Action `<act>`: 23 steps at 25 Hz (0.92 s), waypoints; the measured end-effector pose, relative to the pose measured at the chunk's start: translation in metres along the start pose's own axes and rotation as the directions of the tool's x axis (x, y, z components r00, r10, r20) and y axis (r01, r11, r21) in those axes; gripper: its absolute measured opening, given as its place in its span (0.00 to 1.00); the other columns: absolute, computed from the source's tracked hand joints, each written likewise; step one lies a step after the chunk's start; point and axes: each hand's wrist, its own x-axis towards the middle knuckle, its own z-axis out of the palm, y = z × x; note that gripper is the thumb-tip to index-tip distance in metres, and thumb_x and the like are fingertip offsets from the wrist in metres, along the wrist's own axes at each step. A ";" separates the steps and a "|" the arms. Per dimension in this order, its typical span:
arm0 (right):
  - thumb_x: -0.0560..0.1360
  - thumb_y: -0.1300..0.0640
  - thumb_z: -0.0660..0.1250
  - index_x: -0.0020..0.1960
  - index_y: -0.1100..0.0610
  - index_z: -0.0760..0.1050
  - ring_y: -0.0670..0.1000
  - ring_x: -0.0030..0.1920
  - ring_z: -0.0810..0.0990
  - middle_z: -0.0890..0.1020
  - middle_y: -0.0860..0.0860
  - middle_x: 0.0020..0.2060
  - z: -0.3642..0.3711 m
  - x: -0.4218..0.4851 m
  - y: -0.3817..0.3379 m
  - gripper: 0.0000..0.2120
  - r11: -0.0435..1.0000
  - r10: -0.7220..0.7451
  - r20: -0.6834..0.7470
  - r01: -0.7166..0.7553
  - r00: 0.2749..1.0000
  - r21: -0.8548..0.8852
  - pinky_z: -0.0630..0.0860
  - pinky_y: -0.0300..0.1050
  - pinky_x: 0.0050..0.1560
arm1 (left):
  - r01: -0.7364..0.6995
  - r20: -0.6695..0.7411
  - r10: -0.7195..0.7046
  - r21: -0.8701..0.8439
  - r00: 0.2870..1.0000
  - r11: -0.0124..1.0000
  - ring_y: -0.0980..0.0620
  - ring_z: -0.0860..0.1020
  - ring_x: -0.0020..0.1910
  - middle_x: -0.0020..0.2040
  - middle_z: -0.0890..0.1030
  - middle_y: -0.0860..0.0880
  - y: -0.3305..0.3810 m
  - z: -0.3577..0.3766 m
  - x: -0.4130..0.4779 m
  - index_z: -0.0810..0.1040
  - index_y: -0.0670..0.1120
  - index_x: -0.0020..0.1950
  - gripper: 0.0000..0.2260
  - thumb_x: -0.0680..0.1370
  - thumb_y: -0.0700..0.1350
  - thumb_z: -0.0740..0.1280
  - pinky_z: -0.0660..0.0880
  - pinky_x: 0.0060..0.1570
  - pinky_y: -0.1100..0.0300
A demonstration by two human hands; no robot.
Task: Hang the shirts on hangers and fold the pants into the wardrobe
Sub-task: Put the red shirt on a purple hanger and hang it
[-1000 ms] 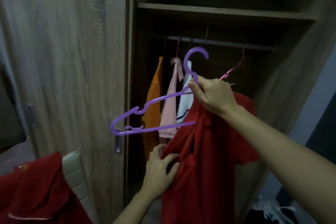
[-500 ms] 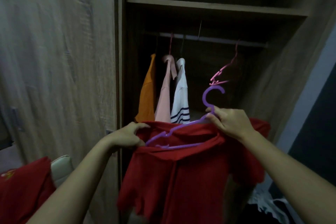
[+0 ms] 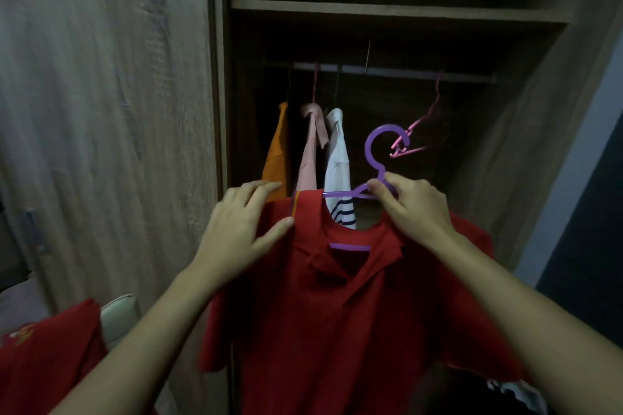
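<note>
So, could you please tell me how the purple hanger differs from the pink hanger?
The purple hanger is pinched at its neck by the right hand; the pink hanger hangs from the rail. The purple hanger carries the red shirt; the pink hanger is bare. Both are slim coloured hangers with hooks.

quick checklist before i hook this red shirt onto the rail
1. Hanger inside red shirt: ok, its bar shows in the neck opening and the hook sticks out above.
2. Grip: ok, right hand pinches the hanger just below the hook.
3. Shoulders seated on the hanger arms: cannot tell, cloth and hands hide the ends; left hand lies flat on one shoulder.
4. Collar neat: not ok, it is rumpled.
5. Room on rail: ok, bare stretch between white shirt and pink hanger.
</note>
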 end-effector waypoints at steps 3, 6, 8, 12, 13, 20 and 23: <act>0.71 0.31 0.43 0.40 0.54 0.72 0.57 0.38 0.80 0.77 0.49 0.29 0.002 0.001 -0.016 0.30 0.992 -0.129 0.009 0.129 0.992 -0.005 0.61 0.44 0.32 | -0.085 0.073 0.083 0.025 0.994 0.996 0.46 0.80 0.48 0.51 0.82 0.51 -0.002 0.006 0.002 0.68 0.58 0.59 0.21 0.74 0.67 0.48 0.76 0.42 0.53; 0.71 0.31 0.43 0.46 0.50 0.74 0.56 0.43 0.82 0.82 0.49 0.36 0.001 0.005 -0.015 0.29 0.981 -0.184 -0.012 0.183 0.983 -0.072 0.65 0.44 0.34 | -0.092 -0.022 0.092 -0.014 0.996 0.996 0.45 0.82 0.43 0.44 0.84 0.50 -0.011 -0.003 0.005 0.73 0.56 0.55 0.20 0.74 0.66 0.51 0.77 0.36 0.52; 0.71 0.30 0.42 0.52 0.46 0.74 0.55 0.47 0.82 0.83 0.46 0.41 -0.007 0.009 0.000 0.30 0.993 -0.106 -0.033 0.104 0.994 -0.061 0.70 0.46 0.39 | -0.020 -0.084 0.014 -0.073 0.996 0.997 0.46 0.83 0.42 0.42 0.84 0.49 -0.034 -0.015 0.010 0.75 0.56 0.53 0.19 0.74 0.64 0.54 0.76 0.37 0.52; 0.72 0.30 0.45 0.51 0.42 0.75 0.50 0.49 0.80 0.81 0.45 0.44 -0.020 0.017 0.032 0.26 0.941 -0.041 0.290 -0.061 0.956 0.333 0.73 0.52 0.55 | 0.035 -0.087 -0.051 -0.173 0.995 0.984 0.50 0.82 0.40 0.35 0.80 0.56 -0.057 -0.030 0.015 0.77 0.56 0.51 0.17 0.72 0.64 0.58 0.75 0.38 0.54; 0.74 0.32 0.49 0.47 0.44 0.76 0.49 0.48 0.80 0.82 0.47 0.43 -0.021 0.018 0.034 0.22 0.926 -0.075 0.342 -0.062 0.937 0.373 0.74 0.55 0.55 | 0.025 -0.077 -0.041 -0.195 0.996 0.981 0.51 0.82 0.41 0.35 0.80 0.58 -0.058 -0.032 0.014 0.79 0.56 0.51 0.17 0.72 0.64 0.59 0.75 0.38 0.55; 0.73 0.38 0.54 0.45 0.38 0.73 0.38 0.40 0.75 0.79 0.37 0.36 -0.018 0.015 0.032 0.11 0.900 -0.038 0.228 -0.065 0.973 0.430 0.72 0.49 0.49 | 0.059 -0.031 -0.074 -0.343 0.997 0.937 0.79 0.72 0.47 0.42 0.73 0.81 -0.066 -0.063 0.020 0.73 0.79 0.44 0.22 0.77 0.47 0.65 0.67 0.51 0.81; 0.74 0.40 0.54 0.47 0.40 0.72 0.42 0.46 0.75 0.77 0.37 0.39 -0.015 0.017 0.029 0.10 0.919 -0.003 0.186 -0.071 0.983 0.387 0.71 0.51 0.53 | 0.016 0.034 -0.007 -0.278 0.999 0.961 0.80 0.68 0.55 0.47 0.67 0.85 -0.067 -0.068 0.019 0.67 0.79 0.56 0.17 0.74 0.58 0.65 0.63 0.55 0.82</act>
